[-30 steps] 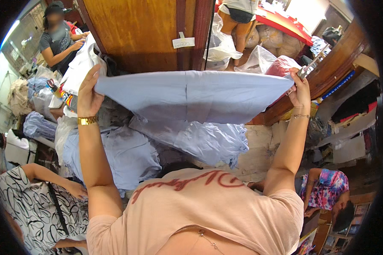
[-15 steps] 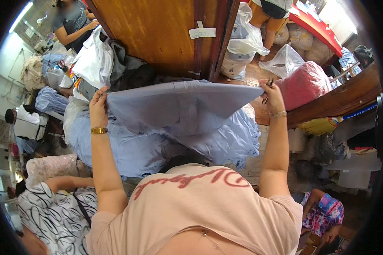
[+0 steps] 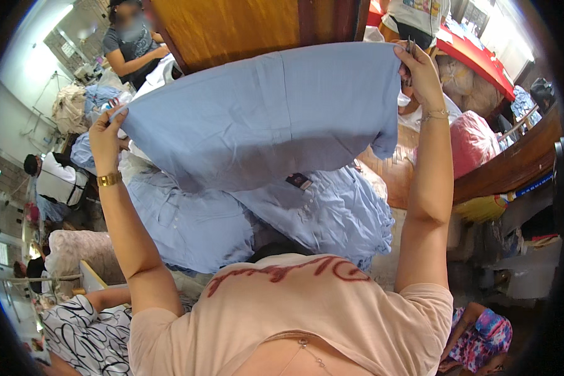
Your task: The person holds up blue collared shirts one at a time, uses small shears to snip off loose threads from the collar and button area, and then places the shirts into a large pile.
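A light blue shirt [image 3: 257, 100] hangs stretched between my raised hands, a seam running down near its middle. My left hand [image 3: 108, 128] pinches one end of its top edge at the left. At the far right, my right hand [image 3: 418, 67] grips the other end. Small pointed metal snips [image 3: 410, 47] stick up from the right fingers, mostly hidden by them. Below the stretched cloth lie heaped light blue shirts [image 3: 197, 222], some with buttons. A dark label [image 3: 299, 181] shows above the right heap [image 3: 335, 216].
A brown wooden panel [image 3: 232, 28] stands just beyond the shirt. To the right are a pink sack [image 3: 473, 144], a wooden beam [image 3: 507, 166] and a yellow broom [image 3: 479, 208]. Co-workers sit or stand around, one at the upper left [image 3: 131, 47] and one at the lower left [image 3: 84, 332].
Both hands have risen and moved farther apart, carrying the shirt up and away. Its broad face is now spread flat to view, where before it sagged folded between them.
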A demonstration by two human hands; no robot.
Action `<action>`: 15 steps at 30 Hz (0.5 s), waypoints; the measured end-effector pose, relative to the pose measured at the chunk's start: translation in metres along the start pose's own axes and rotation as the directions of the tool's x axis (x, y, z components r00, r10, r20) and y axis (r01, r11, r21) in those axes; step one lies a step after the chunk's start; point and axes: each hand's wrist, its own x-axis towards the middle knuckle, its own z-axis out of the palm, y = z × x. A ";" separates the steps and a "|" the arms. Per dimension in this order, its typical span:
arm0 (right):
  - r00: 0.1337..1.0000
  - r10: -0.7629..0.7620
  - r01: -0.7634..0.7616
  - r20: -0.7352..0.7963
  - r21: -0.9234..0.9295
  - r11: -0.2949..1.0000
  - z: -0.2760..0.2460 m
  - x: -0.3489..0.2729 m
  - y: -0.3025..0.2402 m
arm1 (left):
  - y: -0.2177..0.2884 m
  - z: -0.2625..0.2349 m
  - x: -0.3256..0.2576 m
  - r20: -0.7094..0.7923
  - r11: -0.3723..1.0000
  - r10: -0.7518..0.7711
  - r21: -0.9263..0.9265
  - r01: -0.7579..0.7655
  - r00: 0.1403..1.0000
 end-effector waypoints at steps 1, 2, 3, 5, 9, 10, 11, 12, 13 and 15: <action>1.000 0.006 -0.005 -0.012 0.102 0.995 0.006 0.012 -0.003 | 0.008 -0.002 0.006 -0.042 0.999 0.047 -0.015 -0.048 0.998; 1.000 0.013 -0.009 -0.021 0.204 0.979 0.014 0.022 -0.007 | 0.015 -0.005 0.014 -0.084 0.995 0.093 -0.027 -0.096 0.992; 0.997 -0.056 0.070 -0.058 0.285 0.956 0.022 0.029 -0.011 | 0.019 -0.008 0.022 -0.099 0.994 0.104 -0.027 -0.107 0.990; 0.997 -0.030 0.053 -0.073 0.339 0.939 0.032 0.039 -0.024 | 0.021 -0.018 0.038 -0.114 0.991 0.129 -0.025 -0.132 0.985; 0.996 -0.039 0.069 -0.081 0.411 0.909 0.041 0.059 -0.038 | 0.040 -0.020 0.053 -0.141 0.966 0.048 -0.246 -0.083 0.989; 0.996 -0.039 0.068 -0.078 0.419 0.905 0.044 0.062 -0.041 | 0.040 -0.022 0.056 -0.143 0.953 0.016 -0.298 -0.059 0.990; 0.996 -0.023 0.058 -0.082 0.449 0.891 0.048 0.064 -0.045 | 0.042 -0.023 0.059 -0.102 0.917 -0.001 -0.398 -0.040 0.995; 0.997 -0.028 0.059 -0.071 0.479 0.876 0.051 0.067 -0.049 | 0.043 -0.025 0.063 -0.089 0.883 -0.017 -0.468 -0.027 0.996; 0.998 -0.029 0.056 -0.062 0.506 0.861 0.053 0.069 -0.050 | 0.042 -0.023 0.066 -0.069 0.844 -0.034 -0.536 -0.009 0.997; 0.998 -0.035 0.053 -0.044 0.544 0.837 0.054 0.071 -0.056 | 0.036 -0.019 0.080 -0.073 0.751 -0.072 -0.660 0.006 0.995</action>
